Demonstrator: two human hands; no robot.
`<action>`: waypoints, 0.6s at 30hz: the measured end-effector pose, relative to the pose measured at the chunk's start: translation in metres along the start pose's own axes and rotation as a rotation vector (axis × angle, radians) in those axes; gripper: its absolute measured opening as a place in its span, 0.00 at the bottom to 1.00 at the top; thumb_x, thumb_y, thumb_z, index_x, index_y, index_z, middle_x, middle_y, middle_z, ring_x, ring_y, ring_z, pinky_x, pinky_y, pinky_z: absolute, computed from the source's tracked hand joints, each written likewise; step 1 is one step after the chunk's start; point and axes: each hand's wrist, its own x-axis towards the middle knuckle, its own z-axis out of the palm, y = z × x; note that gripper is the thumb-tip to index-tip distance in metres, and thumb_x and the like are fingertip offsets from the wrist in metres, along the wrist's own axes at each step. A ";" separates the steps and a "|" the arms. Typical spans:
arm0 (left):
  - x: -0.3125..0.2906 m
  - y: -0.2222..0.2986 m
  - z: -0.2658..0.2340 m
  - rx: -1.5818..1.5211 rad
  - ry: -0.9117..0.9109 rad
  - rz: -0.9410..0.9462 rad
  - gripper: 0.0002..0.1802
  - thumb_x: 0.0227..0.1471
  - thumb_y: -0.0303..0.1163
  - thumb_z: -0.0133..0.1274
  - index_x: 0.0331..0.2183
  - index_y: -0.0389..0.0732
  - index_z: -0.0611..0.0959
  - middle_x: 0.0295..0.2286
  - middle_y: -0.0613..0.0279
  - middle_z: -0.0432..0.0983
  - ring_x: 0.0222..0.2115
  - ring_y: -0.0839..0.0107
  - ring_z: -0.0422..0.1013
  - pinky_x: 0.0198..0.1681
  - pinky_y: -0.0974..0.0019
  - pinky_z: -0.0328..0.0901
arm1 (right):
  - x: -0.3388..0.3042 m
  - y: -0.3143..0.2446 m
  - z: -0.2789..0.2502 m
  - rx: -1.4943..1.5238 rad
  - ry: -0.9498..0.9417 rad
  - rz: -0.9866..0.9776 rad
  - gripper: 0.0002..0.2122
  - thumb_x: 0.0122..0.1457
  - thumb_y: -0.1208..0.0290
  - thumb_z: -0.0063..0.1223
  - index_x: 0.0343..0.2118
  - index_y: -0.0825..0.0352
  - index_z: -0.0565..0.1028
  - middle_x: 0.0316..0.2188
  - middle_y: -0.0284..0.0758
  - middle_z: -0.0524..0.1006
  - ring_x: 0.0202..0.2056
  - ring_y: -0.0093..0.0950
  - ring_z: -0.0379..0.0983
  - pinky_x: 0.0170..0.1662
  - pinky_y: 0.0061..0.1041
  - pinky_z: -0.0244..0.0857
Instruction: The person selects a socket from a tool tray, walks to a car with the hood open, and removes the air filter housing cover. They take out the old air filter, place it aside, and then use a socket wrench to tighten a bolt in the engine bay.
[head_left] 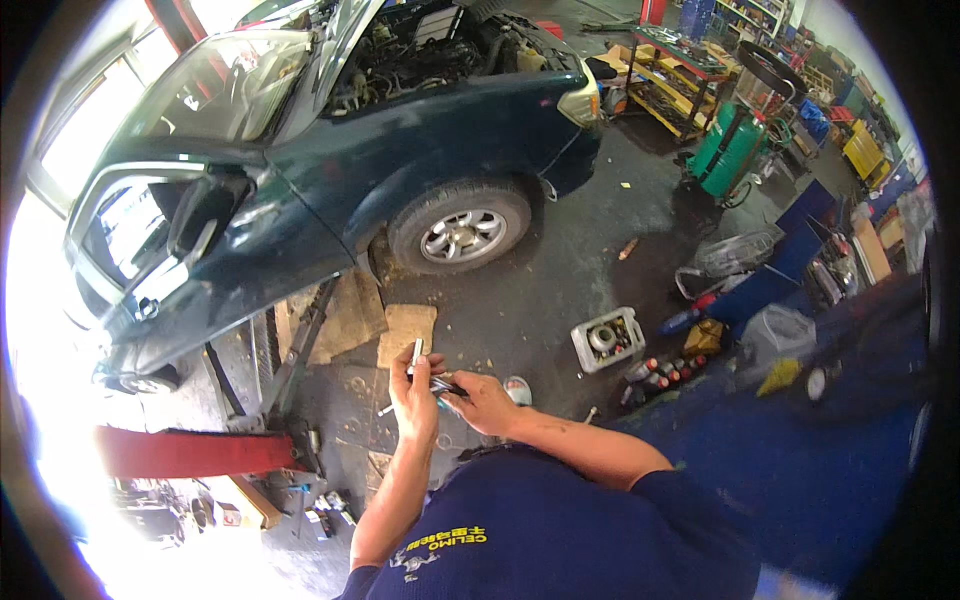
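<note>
In front of my chest, my two hands are close together over the floor. My left hand (416, 398) is closed around a short silver metal cylinder (417, 351) that sticks up past the fingers and looks like a socket. Fingers of my right hand (486, 402) are pinched on a slim dark metal tool (447, 386), which runs across toward the left palm. Whether tool and cylinder are joined is hidden by the fingers. Beyond the hands stands a dark green vehicle (330, 165) with its hood up and its front wheel (462, 232) facing me.
Flat cardboard (405, 335) lies below the wheel. A red lift part (200, 453) and a dark lift arm (303, 340) are at left. To the right are a grey bin of parts (608, 340), several bottles (665, 375), a green tank (727, 150) and a tool cart (680, 60).
</note>
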 end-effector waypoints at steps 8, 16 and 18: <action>0.213 0.063 0.143 0.062 -0.102 0.050 0.19 0.70 0.36 0.50 0.55 0.33 0.73 0.39 0.53 0.82 0.38 0.70 0.77 0.47 0.64 0.72 | 0.199 0.043 -0.148 -0.122 0.019 0.094 0.12 0.63 0.65 0.61 0.34 0.69 0.73 0.29 0.47 0.78 0.32 0.51 0.77 0.35 0.45 0.69; 0.437 0.068 0.303 -0.046 -0.355 -0.063 0.18 0.69 0.31 0.47 0.55 0.30 0.73 0.37 0.53 0.83 0.37 0.71 0.78 0.45 0.67 0.73 | 0.373 0.120 -0.274 -0.160 0.237 0.243 0.12 0.60 0.69 0.63 0.43 0.70 0.77 0.32 0.48 0.80 0.30 0.44 0.79 0.34 0.40 0.72; 0.487 0.083 0.331 -0.064 -0.394 -0.067 0.17 0.69 0.31 0.47 0.54 0.30 0.73 0.37 0.53 0.83 0.36 0.71 0.78 0.44 0.66 0.73 | 0.423 0.129 -0.302 -0.206 0.223 0.369 0.12 0.60 0.69 0.62 0.43 0.70 0.77 0.32 0.47 0.80 0.29 0.44 0.79 0.35 0.39 0.71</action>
